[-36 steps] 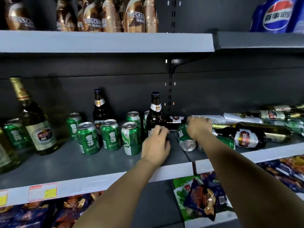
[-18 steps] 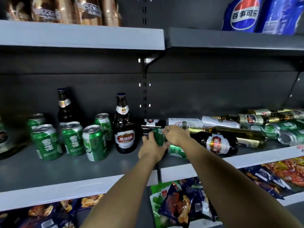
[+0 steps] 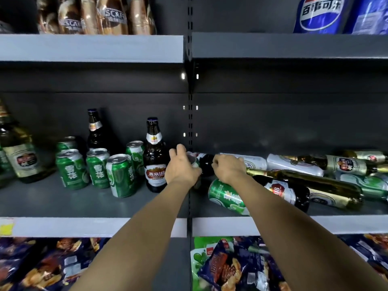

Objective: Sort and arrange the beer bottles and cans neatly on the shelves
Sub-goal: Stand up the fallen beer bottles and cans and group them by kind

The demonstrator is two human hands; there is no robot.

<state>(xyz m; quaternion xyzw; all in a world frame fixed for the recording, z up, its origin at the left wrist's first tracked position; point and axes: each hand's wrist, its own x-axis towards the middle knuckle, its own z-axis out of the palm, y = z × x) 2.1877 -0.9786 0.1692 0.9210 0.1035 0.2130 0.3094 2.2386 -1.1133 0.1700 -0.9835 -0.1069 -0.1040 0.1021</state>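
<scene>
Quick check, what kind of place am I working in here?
Most likely a shop's drinks aisle: metal shelves with a yellow price tag, stocked green cans and beer bottles, and snack bags below.

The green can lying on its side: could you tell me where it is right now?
In the head view, the green can lies on the right shelf section, near its front edge, under the right forearm, left of the toppled brown bottle.

The left hand hides most of a green can; its label is unreadable.
</scene>
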